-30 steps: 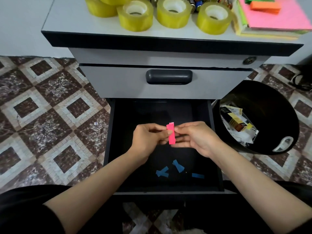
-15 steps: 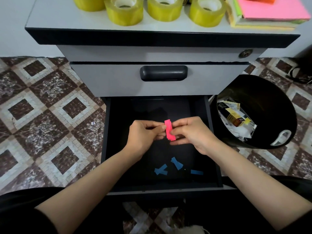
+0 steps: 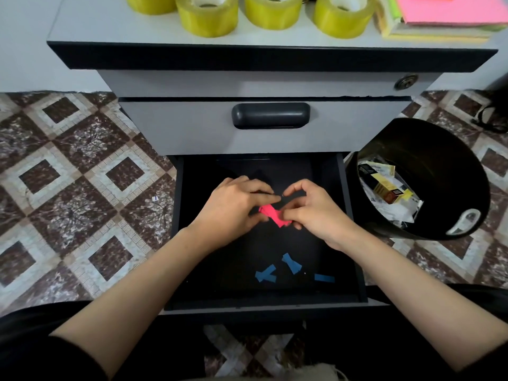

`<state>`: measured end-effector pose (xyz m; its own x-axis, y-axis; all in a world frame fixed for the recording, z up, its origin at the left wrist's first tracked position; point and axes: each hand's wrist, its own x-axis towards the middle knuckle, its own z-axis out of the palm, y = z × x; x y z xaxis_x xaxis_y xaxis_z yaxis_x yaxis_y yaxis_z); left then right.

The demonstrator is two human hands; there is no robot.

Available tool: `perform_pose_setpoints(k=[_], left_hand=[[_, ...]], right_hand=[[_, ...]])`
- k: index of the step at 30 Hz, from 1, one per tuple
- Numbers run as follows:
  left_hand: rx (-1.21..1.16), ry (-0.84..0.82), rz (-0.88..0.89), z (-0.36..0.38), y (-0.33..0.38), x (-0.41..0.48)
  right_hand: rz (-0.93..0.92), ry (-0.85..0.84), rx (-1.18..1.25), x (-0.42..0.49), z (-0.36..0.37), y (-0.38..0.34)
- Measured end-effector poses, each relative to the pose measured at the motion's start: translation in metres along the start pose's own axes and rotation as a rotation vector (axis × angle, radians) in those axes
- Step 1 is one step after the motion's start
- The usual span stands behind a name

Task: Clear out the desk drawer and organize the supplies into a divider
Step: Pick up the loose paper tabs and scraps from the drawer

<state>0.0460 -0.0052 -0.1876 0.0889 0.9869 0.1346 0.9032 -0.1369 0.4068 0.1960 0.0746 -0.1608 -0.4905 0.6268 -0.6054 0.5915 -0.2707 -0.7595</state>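
My two grips meet over the middle of the drawer (image 3: 354, 243). The left grip (image 3: 233, 207) and the right grip (image 3: 316, 213) each pinch one end of the pink slip (image 3: 273, 215), which sits bunched and creased between my fingertips. I cannot tell whether it touches the drawer floor or hangs just above it. It looks like thin paper, so I judge it nearly weightless, limp and easy to tear if I pull the ends apart. It needs a light fingertip pinch at the ends, or I could ball it into one palm, since it has no stiffness to carry by an edge. It may have a tacky strip that clings to skin, though I cannot see one. Toward the front of the drawer, near me, the blue scraps (image 3: 291, 264) lie flat on the dark floor. I expect to need a nail under an edge to lift each one, because they offer nothing to grasp from above. The bin (image 3: 439, 149) stands just right of the drawer with wrappers and a small box inside. Tape rolls (image 3: 207, 15) stand on the desk (image 3: 110, 26) above the drawer. I see no divider.
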Motion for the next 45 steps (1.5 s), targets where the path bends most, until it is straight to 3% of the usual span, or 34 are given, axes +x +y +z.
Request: perform_pose_setpoints(k=[7, 14, 18, 23, 29, 36, 45], left_hand=[[-0.023, 0.029, -0.004, 0.001, 0.003, -0.001], [-0.023, -0.019, -0.066, 0.001, 0.006, -0.001], [0.024, -0.048, -0.086, 0.005, 0.007, -0.002], [0.070, -0.066, -0.118, 0.004, 0.009, -0.002], [0.183, -0.192, -0.208, 0.001, 0.006, 0.000], [0.215, -0.260, -0.201, 0.000, 0.010, 0.001], [0.243, -0.268, -0.177, -0.007, 0.019, 0.008]], right_hand=[[-0.065, 0.002, -0.045, 0.004, 0.000, 0.003], [-0.333, 0.068, -0.565, 0.000, 0.007, 0.007], [-0.449, 0.078, -0.655, -0.001, 0.009, 0.010], [-0.418, 0.090, -0.669, -0.001, 0.008, 0.008], [-0.319, 0.131, -1.055, -0.005, 0.007, 0.006], [-0.348, 0.067, -1.081, -0.011, 0.015, 0.008], [-0.467, 0.154, -1.017, -0.007, 0.015, 0.003]])
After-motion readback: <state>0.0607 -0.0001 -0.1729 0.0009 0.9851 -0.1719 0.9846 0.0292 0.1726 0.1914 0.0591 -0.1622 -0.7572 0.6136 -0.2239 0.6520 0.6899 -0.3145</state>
